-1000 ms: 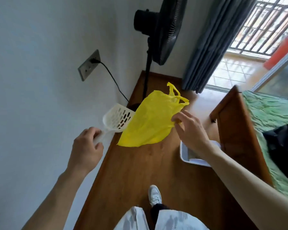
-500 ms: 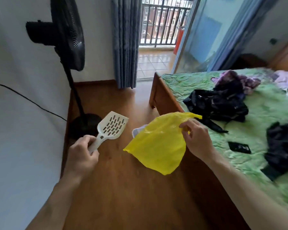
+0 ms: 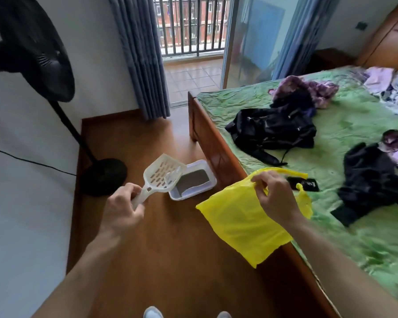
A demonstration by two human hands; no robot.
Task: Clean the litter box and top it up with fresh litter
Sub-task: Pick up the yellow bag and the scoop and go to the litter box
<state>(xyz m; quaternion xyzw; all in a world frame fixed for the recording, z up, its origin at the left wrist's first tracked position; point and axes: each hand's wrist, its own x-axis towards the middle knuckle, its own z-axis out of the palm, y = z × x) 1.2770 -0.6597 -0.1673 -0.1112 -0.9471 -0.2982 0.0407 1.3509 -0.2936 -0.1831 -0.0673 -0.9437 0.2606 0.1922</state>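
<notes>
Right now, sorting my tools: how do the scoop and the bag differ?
The scoop is white, rigid and slotted; the bag is yellow, limp and unperforated. The left hand grips the scoop's handle; the right hand pinches the bag's rim. Both are held above the floor.

Left hand (image 3: 122,208) grips white scoop (image 3: 162,176); right hand (image 3: 275,198) pinches yellow bag (image 3: 237,223); litter box (image 3: 193,180) on floor beside bed (image 3: 216,143).
</notes>
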